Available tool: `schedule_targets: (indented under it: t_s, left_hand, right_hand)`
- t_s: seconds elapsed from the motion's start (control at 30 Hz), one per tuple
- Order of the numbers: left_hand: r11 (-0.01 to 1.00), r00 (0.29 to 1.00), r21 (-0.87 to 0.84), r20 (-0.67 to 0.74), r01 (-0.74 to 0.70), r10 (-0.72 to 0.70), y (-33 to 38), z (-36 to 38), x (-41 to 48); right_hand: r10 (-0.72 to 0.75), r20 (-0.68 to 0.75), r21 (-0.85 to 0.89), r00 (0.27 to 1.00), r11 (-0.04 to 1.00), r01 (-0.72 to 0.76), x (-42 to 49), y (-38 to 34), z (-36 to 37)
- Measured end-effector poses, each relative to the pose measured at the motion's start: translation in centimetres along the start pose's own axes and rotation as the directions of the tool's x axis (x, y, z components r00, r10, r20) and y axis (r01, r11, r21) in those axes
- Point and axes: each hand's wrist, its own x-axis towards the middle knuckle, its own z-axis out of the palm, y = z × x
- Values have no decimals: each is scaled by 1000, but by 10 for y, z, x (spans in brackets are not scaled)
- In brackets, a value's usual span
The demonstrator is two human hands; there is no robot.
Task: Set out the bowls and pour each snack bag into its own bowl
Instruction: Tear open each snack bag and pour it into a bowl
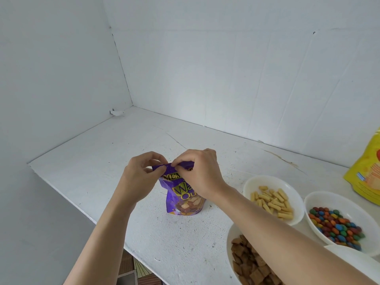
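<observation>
Head view, operator: white panelled walls [226, 68] meet in a corner behind a white painted counter [92, 161], whose surface is scuffed, speckled and cracked toward the back. A strip of patterned floor [133, 272] shows below its near edge.

Three white bowls stand at your right. The nearest bowl [230, 243], partly under your right forearm, holds brown squares [248, 264]. The far bowl [267, 178] holds pale sticks [273, 200]. The right bowl [349, 204] holds coloured candies [337, 225].

A yellow bag [366, 171] stands at the right edge, cut off by the frame; its print cannot be read.

The purple bag [185, 200] stands upright on the counter, left of the bowls and apart from them. Its long axis is vertical, base down, printed face toward you. Legible fragments only: "MON" on a band near the top, then "Wa" and "Qu" in gold; your hands cover the rest.

Your left hand [141, 173] pinches the top edge near its left corner, fingers curled. Your right hand [201, 173] pinches the same edge just beside it, fingers curled over the top.
</observation>
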Motion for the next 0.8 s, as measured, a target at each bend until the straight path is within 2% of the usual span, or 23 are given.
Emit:
schedule_targets:
  t_s: [0.2, 0.43, 0.6, 0.8]
  left_hand:
    - [999, 1000, 51, 16, 17, -18, -1, -1, 6]
    - [997, 997, -14, 38, 73, -72, -7, 1, 10]
    - [996, 994, -8, 66, 84, -83, -8, -4, 14]
    - [999, 994, -1, 98, 39, -39, -12, -6, 13]
  right_hand:
    - [0, 26, -3, 1000, 1000, 0, 2, -1, -1]
    - [-3, 90, -96, 996, 995, 11, 6, 4, 4]
    - [1, 122, -85, 993, 996, 9, 10, 4, 5]
    - [89, 257, -41, 962, 996, -81, 15, 1, 0]
